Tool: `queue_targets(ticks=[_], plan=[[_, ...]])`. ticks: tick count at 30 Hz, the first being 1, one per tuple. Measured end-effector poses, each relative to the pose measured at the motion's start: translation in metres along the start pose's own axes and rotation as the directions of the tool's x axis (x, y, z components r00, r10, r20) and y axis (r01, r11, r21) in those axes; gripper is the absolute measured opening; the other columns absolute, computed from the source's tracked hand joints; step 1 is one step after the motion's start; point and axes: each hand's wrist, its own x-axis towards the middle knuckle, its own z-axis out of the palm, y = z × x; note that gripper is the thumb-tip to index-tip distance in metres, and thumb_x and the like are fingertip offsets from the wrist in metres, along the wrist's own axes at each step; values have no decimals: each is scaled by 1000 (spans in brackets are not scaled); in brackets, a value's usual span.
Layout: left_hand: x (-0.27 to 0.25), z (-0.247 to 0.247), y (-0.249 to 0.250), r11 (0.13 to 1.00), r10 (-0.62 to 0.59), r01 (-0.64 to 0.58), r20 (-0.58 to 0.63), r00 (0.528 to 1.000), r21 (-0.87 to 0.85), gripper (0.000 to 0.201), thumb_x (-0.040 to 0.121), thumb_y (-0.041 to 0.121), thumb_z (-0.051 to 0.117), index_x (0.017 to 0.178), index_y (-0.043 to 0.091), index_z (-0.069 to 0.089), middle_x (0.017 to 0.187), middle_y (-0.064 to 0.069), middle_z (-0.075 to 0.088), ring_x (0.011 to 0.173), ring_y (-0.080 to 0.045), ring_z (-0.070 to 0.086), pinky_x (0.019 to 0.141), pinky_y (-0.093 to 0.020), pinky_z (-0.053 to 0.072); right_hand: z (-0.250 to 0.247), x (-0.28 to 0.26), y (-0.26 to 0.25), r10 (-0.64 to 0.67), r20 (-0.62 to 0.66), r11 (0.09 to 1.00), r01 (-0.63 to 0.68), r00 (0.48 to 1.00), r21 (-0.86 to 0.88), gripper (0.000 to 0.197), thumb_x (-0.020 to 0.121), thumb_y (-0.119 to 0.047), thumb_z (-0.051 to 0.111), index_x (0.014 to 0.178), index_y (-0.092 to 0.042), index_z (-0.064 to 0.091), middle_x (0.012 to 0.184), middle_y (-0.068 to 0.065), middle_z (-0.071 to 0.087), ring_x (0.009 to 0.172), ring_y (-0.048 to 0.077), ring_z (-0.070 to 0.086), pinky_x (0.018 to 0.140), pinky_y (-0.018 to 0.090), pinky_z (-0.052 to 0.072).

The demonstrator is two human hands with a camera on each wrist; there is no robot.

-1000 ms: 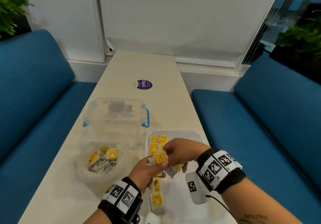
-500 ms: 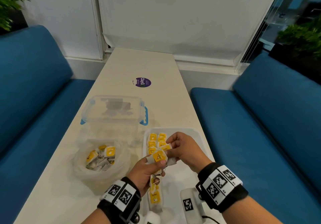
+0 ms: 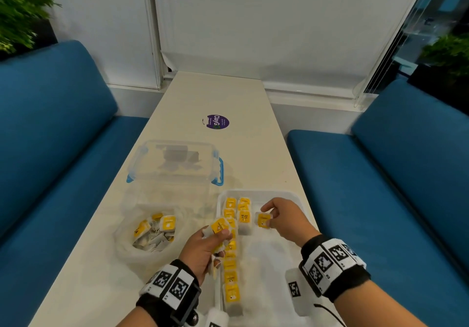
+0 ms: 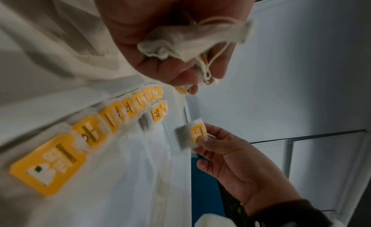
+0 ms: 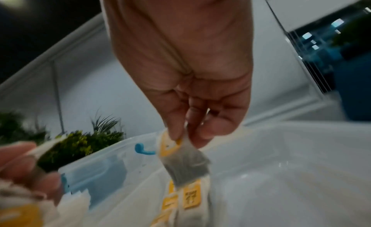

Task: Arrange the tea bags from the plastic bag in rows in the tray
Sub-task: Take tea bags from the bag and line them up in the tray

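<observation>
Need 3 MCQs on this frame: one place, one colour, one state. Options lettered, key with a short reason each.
1. Where does the crumpled clear plastic bag of tea bags lie?
A. left of the white tray
B. inside the tray
C. on the blue bench

2. What colour are the latches on the clear plastic lidded box?
A. red
B. blue
C. green

3. What is the right hand doing?
A. resting flat on the table
B. pinching one yellow-tagged tea bag
C. closing the box lid

Key: 1 A, the bag lies on the table beside the white tray; 2 B, blue clips show at the box's ends; 3 B, fingers pinch the bag over the tray.
</observation>
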Motion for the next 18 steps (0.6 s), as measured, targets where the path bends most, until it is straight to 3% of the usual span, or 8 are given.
queue_targets(ticks=[4,7,13,18], plan=[[1,-3,1,1000,-28,28,-31,999,3,15,88,15,59,95,1,61,69,-3,64,39,-8,46,36,-16,33,12,15,-1,80,183,997,-79,980,-16,22,86,2,56,93,-19,56,78,-1,52,65,12,55,44,21,45],[1,-2,3,999,-38,38,-31,999,-6,16,89,15,58,95,0,60,65,-3,64,37,-8,45,35,-16,32,25,24,-4,107,311,994,-91,944,-67,21,87,2,55,94,-18,56,76,0,55,63,13,58,47,24,51],[0,-10,4,998,-63,63,-55,996,-3,10,89,14,56,87,4,60,83,-10,67,41,-11,45,36,-18,31,42,47,-3,127,215,991,-115,968,-67,29,82,4,60,71,-22,52,74,-4,50,74,18,56,46,21,46],[1,-17,0,997,-74,74,-52,996,6,13,88,13,58,77,6,62,87,-18,60,43,-12,44,36,-19,32,48,57,1,194,183,981,-191,964,-34,30,82,6,62,68,-18,50,67,2,54,56,12,52,48,24,50]])
